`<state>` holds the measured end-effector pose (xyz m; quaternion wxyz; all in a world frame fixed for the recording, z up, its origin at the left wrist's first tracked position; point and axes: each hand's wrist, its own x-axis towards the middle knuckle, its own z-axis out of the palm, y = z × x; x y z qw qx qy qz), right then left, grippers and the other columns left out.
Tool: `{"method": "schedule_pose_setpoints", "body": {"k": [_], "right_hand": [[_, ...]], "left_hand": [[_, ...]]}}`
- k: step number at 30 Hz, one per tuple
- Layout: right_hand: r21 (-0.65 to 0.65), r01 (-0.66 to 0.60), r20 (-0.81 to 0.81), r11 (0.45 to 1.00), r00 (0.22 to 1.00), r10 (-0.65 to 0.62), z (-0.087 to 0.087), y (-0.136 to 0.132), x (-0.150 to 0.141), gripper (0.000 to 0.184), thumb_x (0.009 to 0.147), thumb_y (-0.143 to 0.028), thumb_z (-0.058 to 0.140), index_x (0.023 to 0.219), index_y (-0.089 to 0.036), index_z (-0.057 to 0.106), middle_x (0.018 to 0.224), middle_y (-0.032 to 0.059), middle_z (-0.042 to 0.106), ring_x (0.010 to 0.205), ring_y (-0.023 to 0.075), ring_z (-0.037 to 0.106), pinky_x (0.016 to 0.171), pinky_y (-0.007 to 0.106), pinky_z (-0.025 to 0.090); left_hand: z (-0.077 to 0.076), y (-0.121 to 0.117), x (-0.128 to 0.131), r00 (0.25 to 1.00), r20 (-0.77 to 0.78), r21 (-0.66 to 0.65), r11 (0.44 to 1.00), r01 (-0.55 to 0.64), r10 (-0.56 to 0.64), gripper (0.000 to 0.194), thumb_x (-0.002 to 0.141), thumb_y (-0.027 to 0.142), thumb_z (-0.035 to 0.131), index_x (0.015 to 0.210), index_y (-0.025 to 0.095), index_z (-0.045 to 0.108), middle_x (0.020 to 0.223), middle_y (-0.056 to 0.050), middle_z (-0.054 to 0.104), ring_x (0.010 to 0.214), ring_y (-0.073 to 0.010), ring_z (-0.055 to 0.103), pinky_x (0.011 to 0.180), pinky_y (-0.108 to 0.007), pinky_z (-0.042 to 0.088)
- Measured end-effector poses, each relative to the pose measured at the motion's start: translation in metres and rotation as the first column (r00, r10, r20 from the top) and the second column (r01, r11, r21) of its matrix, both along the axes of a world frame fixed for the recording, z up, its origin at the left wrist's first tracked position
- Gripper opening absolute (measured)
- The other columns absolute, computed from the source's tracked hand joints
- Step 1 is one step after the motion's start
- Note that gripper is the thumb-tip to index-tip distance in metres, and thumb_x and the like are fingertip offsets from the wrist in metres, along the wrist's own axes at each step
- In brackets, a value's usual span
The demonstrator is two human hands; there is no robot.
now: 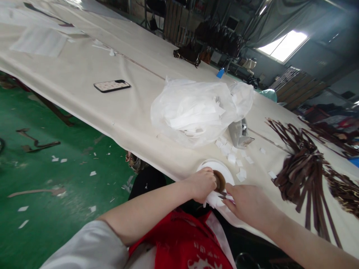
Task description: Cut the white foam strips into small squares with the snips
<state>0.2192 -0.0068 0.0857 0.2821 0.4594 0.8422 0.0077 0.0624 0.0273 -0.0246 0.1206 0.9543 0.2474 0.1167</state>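
My left hand (201, 184) is closed around a white tape roll with a brown core (218, 175) at the near edge of the cream-covered table (117, 112). My right hand (246, 203) sits just right of the roll, fingers pinched on a small dark-tipped tool and white strip I cannot make out clearly. Several small white cut pieces (234, 158) lie scattered just beyond the roll.
A clear plastic bag of white strips (196, 112) sits behind the roll. A pile of dark brown straps (305, 172) spreads to the right. A phone (112, 86) lies on the table to the left. Green floor (42, 186) with scraps lies below.
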Motion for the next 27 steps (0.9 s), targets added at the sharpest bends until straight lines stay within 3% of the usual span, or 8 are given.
{"method": "schedule_pose_setpoints", "body": {"k": [11,19,27], "right_hand": [[-0.030,-0.043,0.014,0.999,0.999,0.043,-0.002,0.000,-0.010,0.013,0.090,-0.026,0.052,0.093,-0.017,0.061,0.075,0.0106,0.074,0.070,0.0293,0.072,0.056,0.031,0.043],[-0.069,-0.064,-0.004,0.996,0.998,0.064,-0.018,0.009,-0.025,0.016,0.085,-0.019,0.055,0.094,-0.013,0.067,0.080,0.0149,0.075,0.073,0.0299,0.073,0.058,0.032,0.047],[-0.061,-0.086,-0.041,0.994,0.996,0.084,-0.023,0.006,-0.017,0.016,0.087,-0.022,0.053,0.091,-0.014,0.066,0.082,0.0146,0.075,0.075,0.0299,0.072,0.060,0.033,0.048]], "left_hand": [[-0.003,0.001,0.000,1.000,0.013,-0.011,1.000,-0.005,0.005,0.029,0.049,0.031,0.083,0.064,0.014,0.065,0.071,-0.007,0.064,0.080,-0.0224,0.057,0.100,-0.038,0.032],[-0.008,0.002,0.001,0.998,0.069,-0.021,1.000,-0.009,0.010,0.023,0.054,0.031,0.078,0.065,0.015,0.066,0.070,-0.008,0.065,0.081,-0.0243,0.057,0.101,-0.040,0.030],[-0.006,-0.002,0.001,0.998,0.061,-0.009,1.000,-0.026,0.027,0.020,0.053,0.028,0.076,0.065,0.016,0.066,0.067,-0.007,0.064,0.078,-0.0239,0.058,0.098,-0.039,0.033]]}}
